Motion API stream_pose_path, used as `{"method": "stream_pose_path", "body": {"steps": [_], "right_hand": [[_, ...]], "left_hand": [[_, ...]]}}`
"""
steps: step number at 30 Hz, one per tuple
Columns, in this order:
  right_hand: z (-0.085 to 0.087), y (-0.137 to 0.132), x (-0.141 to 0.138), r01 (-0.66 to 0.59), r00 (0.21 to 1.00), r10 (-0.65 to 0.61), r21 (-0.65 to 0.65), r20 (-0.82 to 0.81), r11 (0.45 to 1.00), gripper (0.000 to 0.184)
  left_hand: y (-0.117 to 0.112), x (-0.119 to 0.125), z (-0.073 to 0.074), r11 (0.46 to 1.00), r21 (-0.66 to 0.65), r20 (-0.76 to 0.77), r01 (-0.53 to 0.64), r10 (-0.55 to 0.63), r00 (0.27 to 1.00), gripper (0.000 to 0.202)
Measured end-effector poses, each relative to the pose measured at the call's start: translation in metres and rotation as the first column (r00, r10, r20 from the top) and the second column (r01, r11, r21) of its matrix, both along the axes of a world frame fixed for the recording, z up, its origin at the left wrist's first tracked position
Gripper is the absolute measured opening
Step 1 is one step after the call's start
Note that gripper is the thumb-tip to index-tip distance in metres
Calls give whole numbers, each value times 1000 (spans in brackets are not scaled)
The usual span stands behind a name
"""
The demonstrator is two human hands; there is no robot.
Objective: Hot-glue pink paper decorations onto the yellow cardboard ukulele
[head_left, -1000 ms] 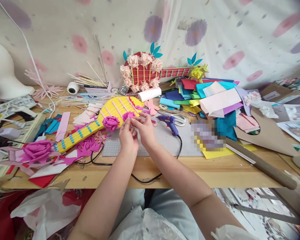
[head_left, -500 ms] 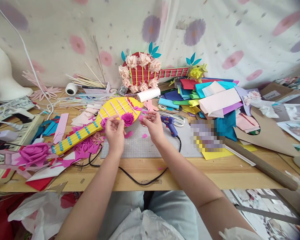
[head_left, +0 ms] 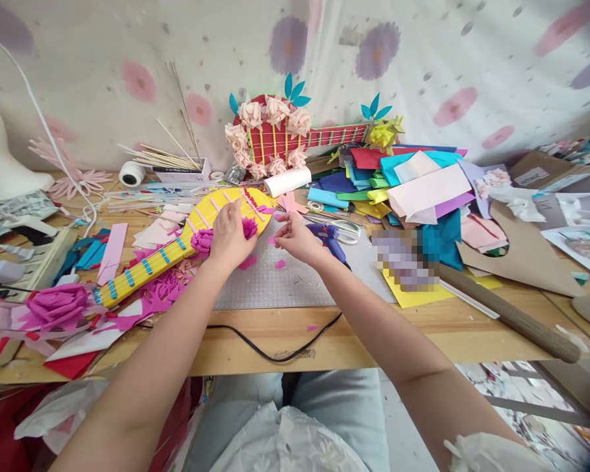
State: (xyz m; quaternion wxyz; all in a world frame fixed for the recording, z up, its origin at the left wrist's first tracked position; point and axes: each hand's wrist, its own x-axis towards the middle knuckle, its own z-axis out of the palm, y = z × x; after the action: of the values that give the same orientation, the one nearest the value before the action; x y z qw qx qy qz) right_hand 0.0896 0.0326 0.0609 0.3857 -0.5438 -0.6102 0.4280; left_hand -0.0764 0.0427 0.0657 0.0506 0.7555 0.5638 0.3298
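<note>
A yellow paper guitar (head_left: 177, 246) lies slantwise on the wooden table (head_left: 373, 341), with two magenta paper flowers on its body. My left hand (head_left: 231, 237) rests fingers-down over the flower (head_left: 249, 227) nearer the guitar's round end, pressing on it; the other flower (head_left: 201, 240) sits just left of the hand. My right hand (head_left: 297, 237) hovers over the grey cutting mat (head_left: 275, 285), fingers pinched together on something too small to make out. Small pink scraps (head_left: 248, 263) lie on the mat between the hands.
A blue glue gun (head_left: 327, 235) with a black cord (head_left: 275, 351) and scissors (head_left: 348, 229) lie right of my right hand. Stacked coloured paper (head_left: 413, 190), a red flower-trimmed guitar (head_left: 275, 137), a large magenta rose (head_left: 59, 303), cardboard (head_left: 526, 255) and a wooden rod (head_left: 511, 318) crowd the table.
My hands, together at the flower a second ago, parted. The left hand then moved up onto the flower on the guitar; the right stayed pinched over the mat.
</note>
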Motion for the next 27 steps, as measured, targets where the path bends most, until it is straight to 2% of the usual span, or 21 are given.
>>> {"method": "stream_pose_path", "body": {"steps": [3,7,13,17,23,27], "right_hand": [[1,3,-7,9,999,-10,7,35,1000,40],[-2,9,-17,5,999,-6,27,35,1000,42],[-6,15,-26,8,994,-18,89,105,996,38],[-5,15,-30,35,990,-45,79,136,996,37],[-6,18,-35,68,993,-69,12,94,998,36],[-12,23,-32,56,998,-57,-30,-10,998,35]], "left_hand": [[7,-10,3,995,-101,85,25,-17,996,76],[12,-17,4,981,-192,133,7,19,991,73],[14,-17,4,974,-223,167,28,9,986,70],[15,-17,4,972,-233,182,27,16,983,67],[16,-17,4,973,-227,180,30,11,984,66],[14,-18,6,971,-238,170,24,18,985,65]]}}
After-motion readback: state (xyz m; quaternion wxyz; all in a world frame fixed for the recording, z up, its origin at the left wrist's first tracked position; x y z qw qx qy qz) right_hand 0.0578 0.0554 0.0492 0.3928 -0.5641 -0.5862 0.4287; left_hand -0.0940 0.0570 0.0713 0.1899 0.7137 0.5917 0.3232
